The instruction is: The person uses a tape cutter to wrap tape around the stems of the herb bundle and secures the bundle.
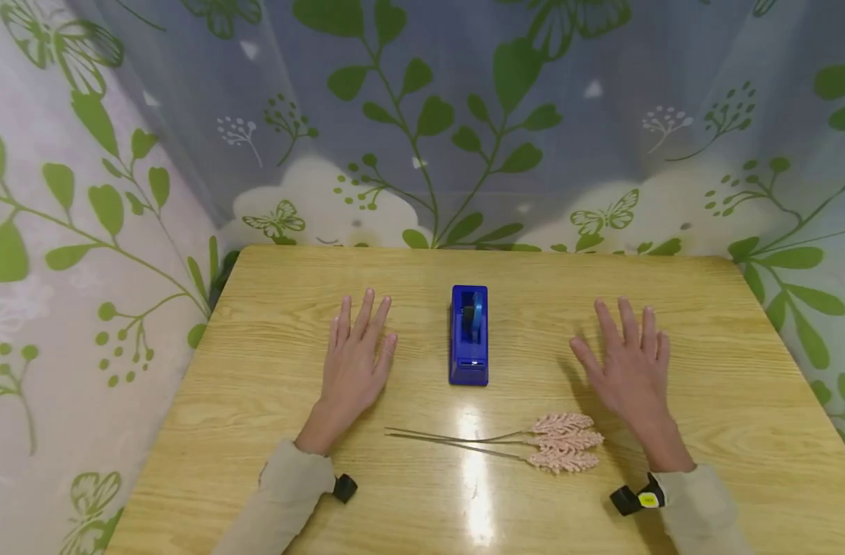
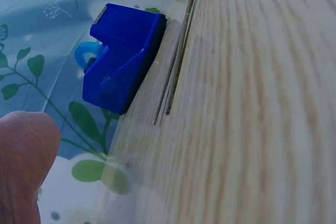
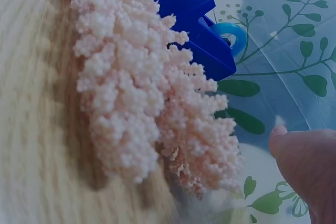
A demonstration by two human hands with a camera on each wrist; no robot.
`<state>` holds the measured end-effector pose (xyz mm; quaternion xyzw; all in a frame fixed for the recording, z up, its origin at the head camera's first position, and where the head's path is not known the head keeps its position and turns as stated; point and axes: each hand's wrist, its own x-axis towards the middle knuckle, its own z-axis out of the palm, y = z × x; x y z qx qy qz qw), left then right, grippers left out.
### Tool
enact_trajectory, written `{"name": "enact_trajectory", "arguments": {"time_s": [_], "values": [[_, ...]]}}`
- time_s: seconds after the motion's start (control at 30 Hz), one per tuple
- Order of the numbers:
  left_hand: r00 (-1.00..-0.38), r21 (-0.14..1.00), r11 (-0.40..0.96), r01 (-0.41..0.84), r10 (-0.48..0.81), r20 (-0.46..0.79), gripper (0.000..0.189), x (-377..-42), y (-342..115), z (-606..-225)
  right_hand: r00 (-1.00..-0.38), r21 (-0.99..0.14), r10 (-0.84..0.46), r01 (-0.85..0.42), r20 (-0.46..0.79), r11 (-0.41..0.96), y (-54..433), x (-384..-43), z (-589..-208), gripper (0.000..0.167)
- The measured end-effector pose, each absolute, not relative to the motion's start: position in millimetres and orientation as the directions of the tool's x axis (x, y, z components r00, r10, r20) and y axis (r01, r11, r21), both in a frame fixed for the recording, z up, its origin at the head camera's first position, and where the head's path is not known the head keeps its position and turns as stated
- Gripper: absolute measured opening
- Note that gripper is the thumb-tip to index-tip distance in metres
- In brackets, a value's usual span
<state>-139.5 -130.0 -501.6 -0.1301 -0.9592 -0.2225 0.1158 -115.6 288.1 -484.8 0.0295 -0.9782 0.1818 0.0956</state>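
A blue tape dispenser (image 1: 469, 347) with a light-blue roll (image 2: 88, 53) stands between the two hands, its cutter end toward me. Nearer to me, pink artificial flower sprays (image 1: 564, 442) lie sideways, heads to the right and thin stems (image 1: 457, 439) to the left. Left of the dispenser, my left hand (image 1: 356, 366) is held with fingers extended and nothing in it. My right hand (image 1: 631, 378) is spread beyond the flower heads, also holding nothing. Close up in the right wrist view, the flower heads (image 3: 121, 77) partly hide the dispenser (image 3: 202, 40).
The wooden table (image 1: 256, 424) has light grain and a bright glare streak in front of the dispenser. A curtain (image 1: 464, 154) with green leaves and butterflies hangs behind and along the sides. Each wrist wears a small black camera (image 1: 345, 488).
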Motion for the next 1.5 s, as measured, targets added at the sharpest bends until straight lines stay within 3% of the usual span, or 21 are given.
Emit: {"name": "enact_trajectory", "arguments": {"time_s": [0.47,0.87,1.03,1.3,1.5], "values": [[-0.936,0.402,0.857,0.322,0.225,0.27,0.059,-137,-120,-498,-0.975,-0.354,-0.039,-0.116,0.217,0.928,284,-116,-484,0.076],[-0.844,0.426,0.733,0.53,0.408,0.348,0.063,-138,-102,-491,-0.979,-0.423,-0.073,-0.149,0.191,0.894,261,-110,-475,0.073],[-0.806,0.416,0.692,0.59,0.479,0.348,0.063,-146,-95,-488,-0.958,-0.449,-0.143,-0.245,0.248,0.859,243,-110,-472,0.059],[-0.777,0.449,0.636,0.627,0.549,0.307,0.062,-160,-81,-488,-0.905,-0.505,-0.281,-0.414,0.32,0.758,212,-115,-470,0.015],[-0.746,0.461,0.597,0.657,0.602,0.284,0.063,-165,-73,-491,-0.908,-0.635,-0.327,-0.418,0.263,0.65,194,-111,-471,0.013]]}}
